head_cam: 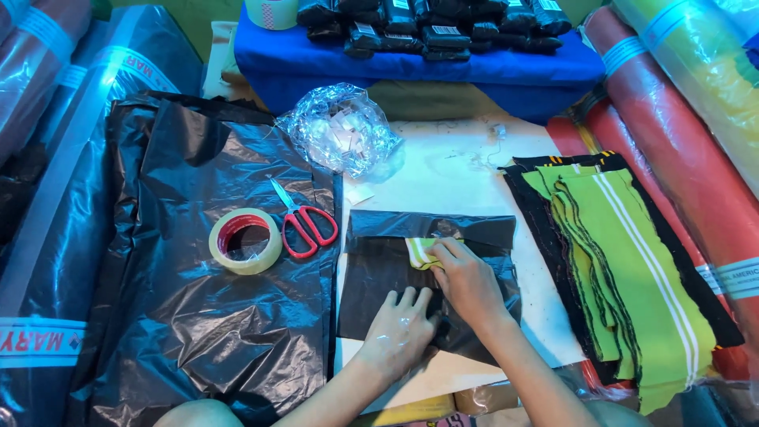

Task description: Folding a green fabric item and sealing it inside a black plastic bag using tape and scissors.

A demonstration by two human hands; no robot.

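White tabletop (443, 178) is showing between black plastic sheeting (198, 316) on the left and stacked green striped fabric (624, 269) on the right. At near centre, the left hand (399, 332) is pressing flat, fingers spread, on a black plastic bag (371, 273), while the right hand (466, 281) is pinching folded green cloth (419, 251) into the bag's mouth. Red scissors (304, 221) and a tape roll (245, 241) are lying to the left.

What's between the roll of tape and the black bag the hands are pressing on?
The red-handled scissors lie between the tape roll and the small black bag, resting on the big black plastic sheet, in the head view.
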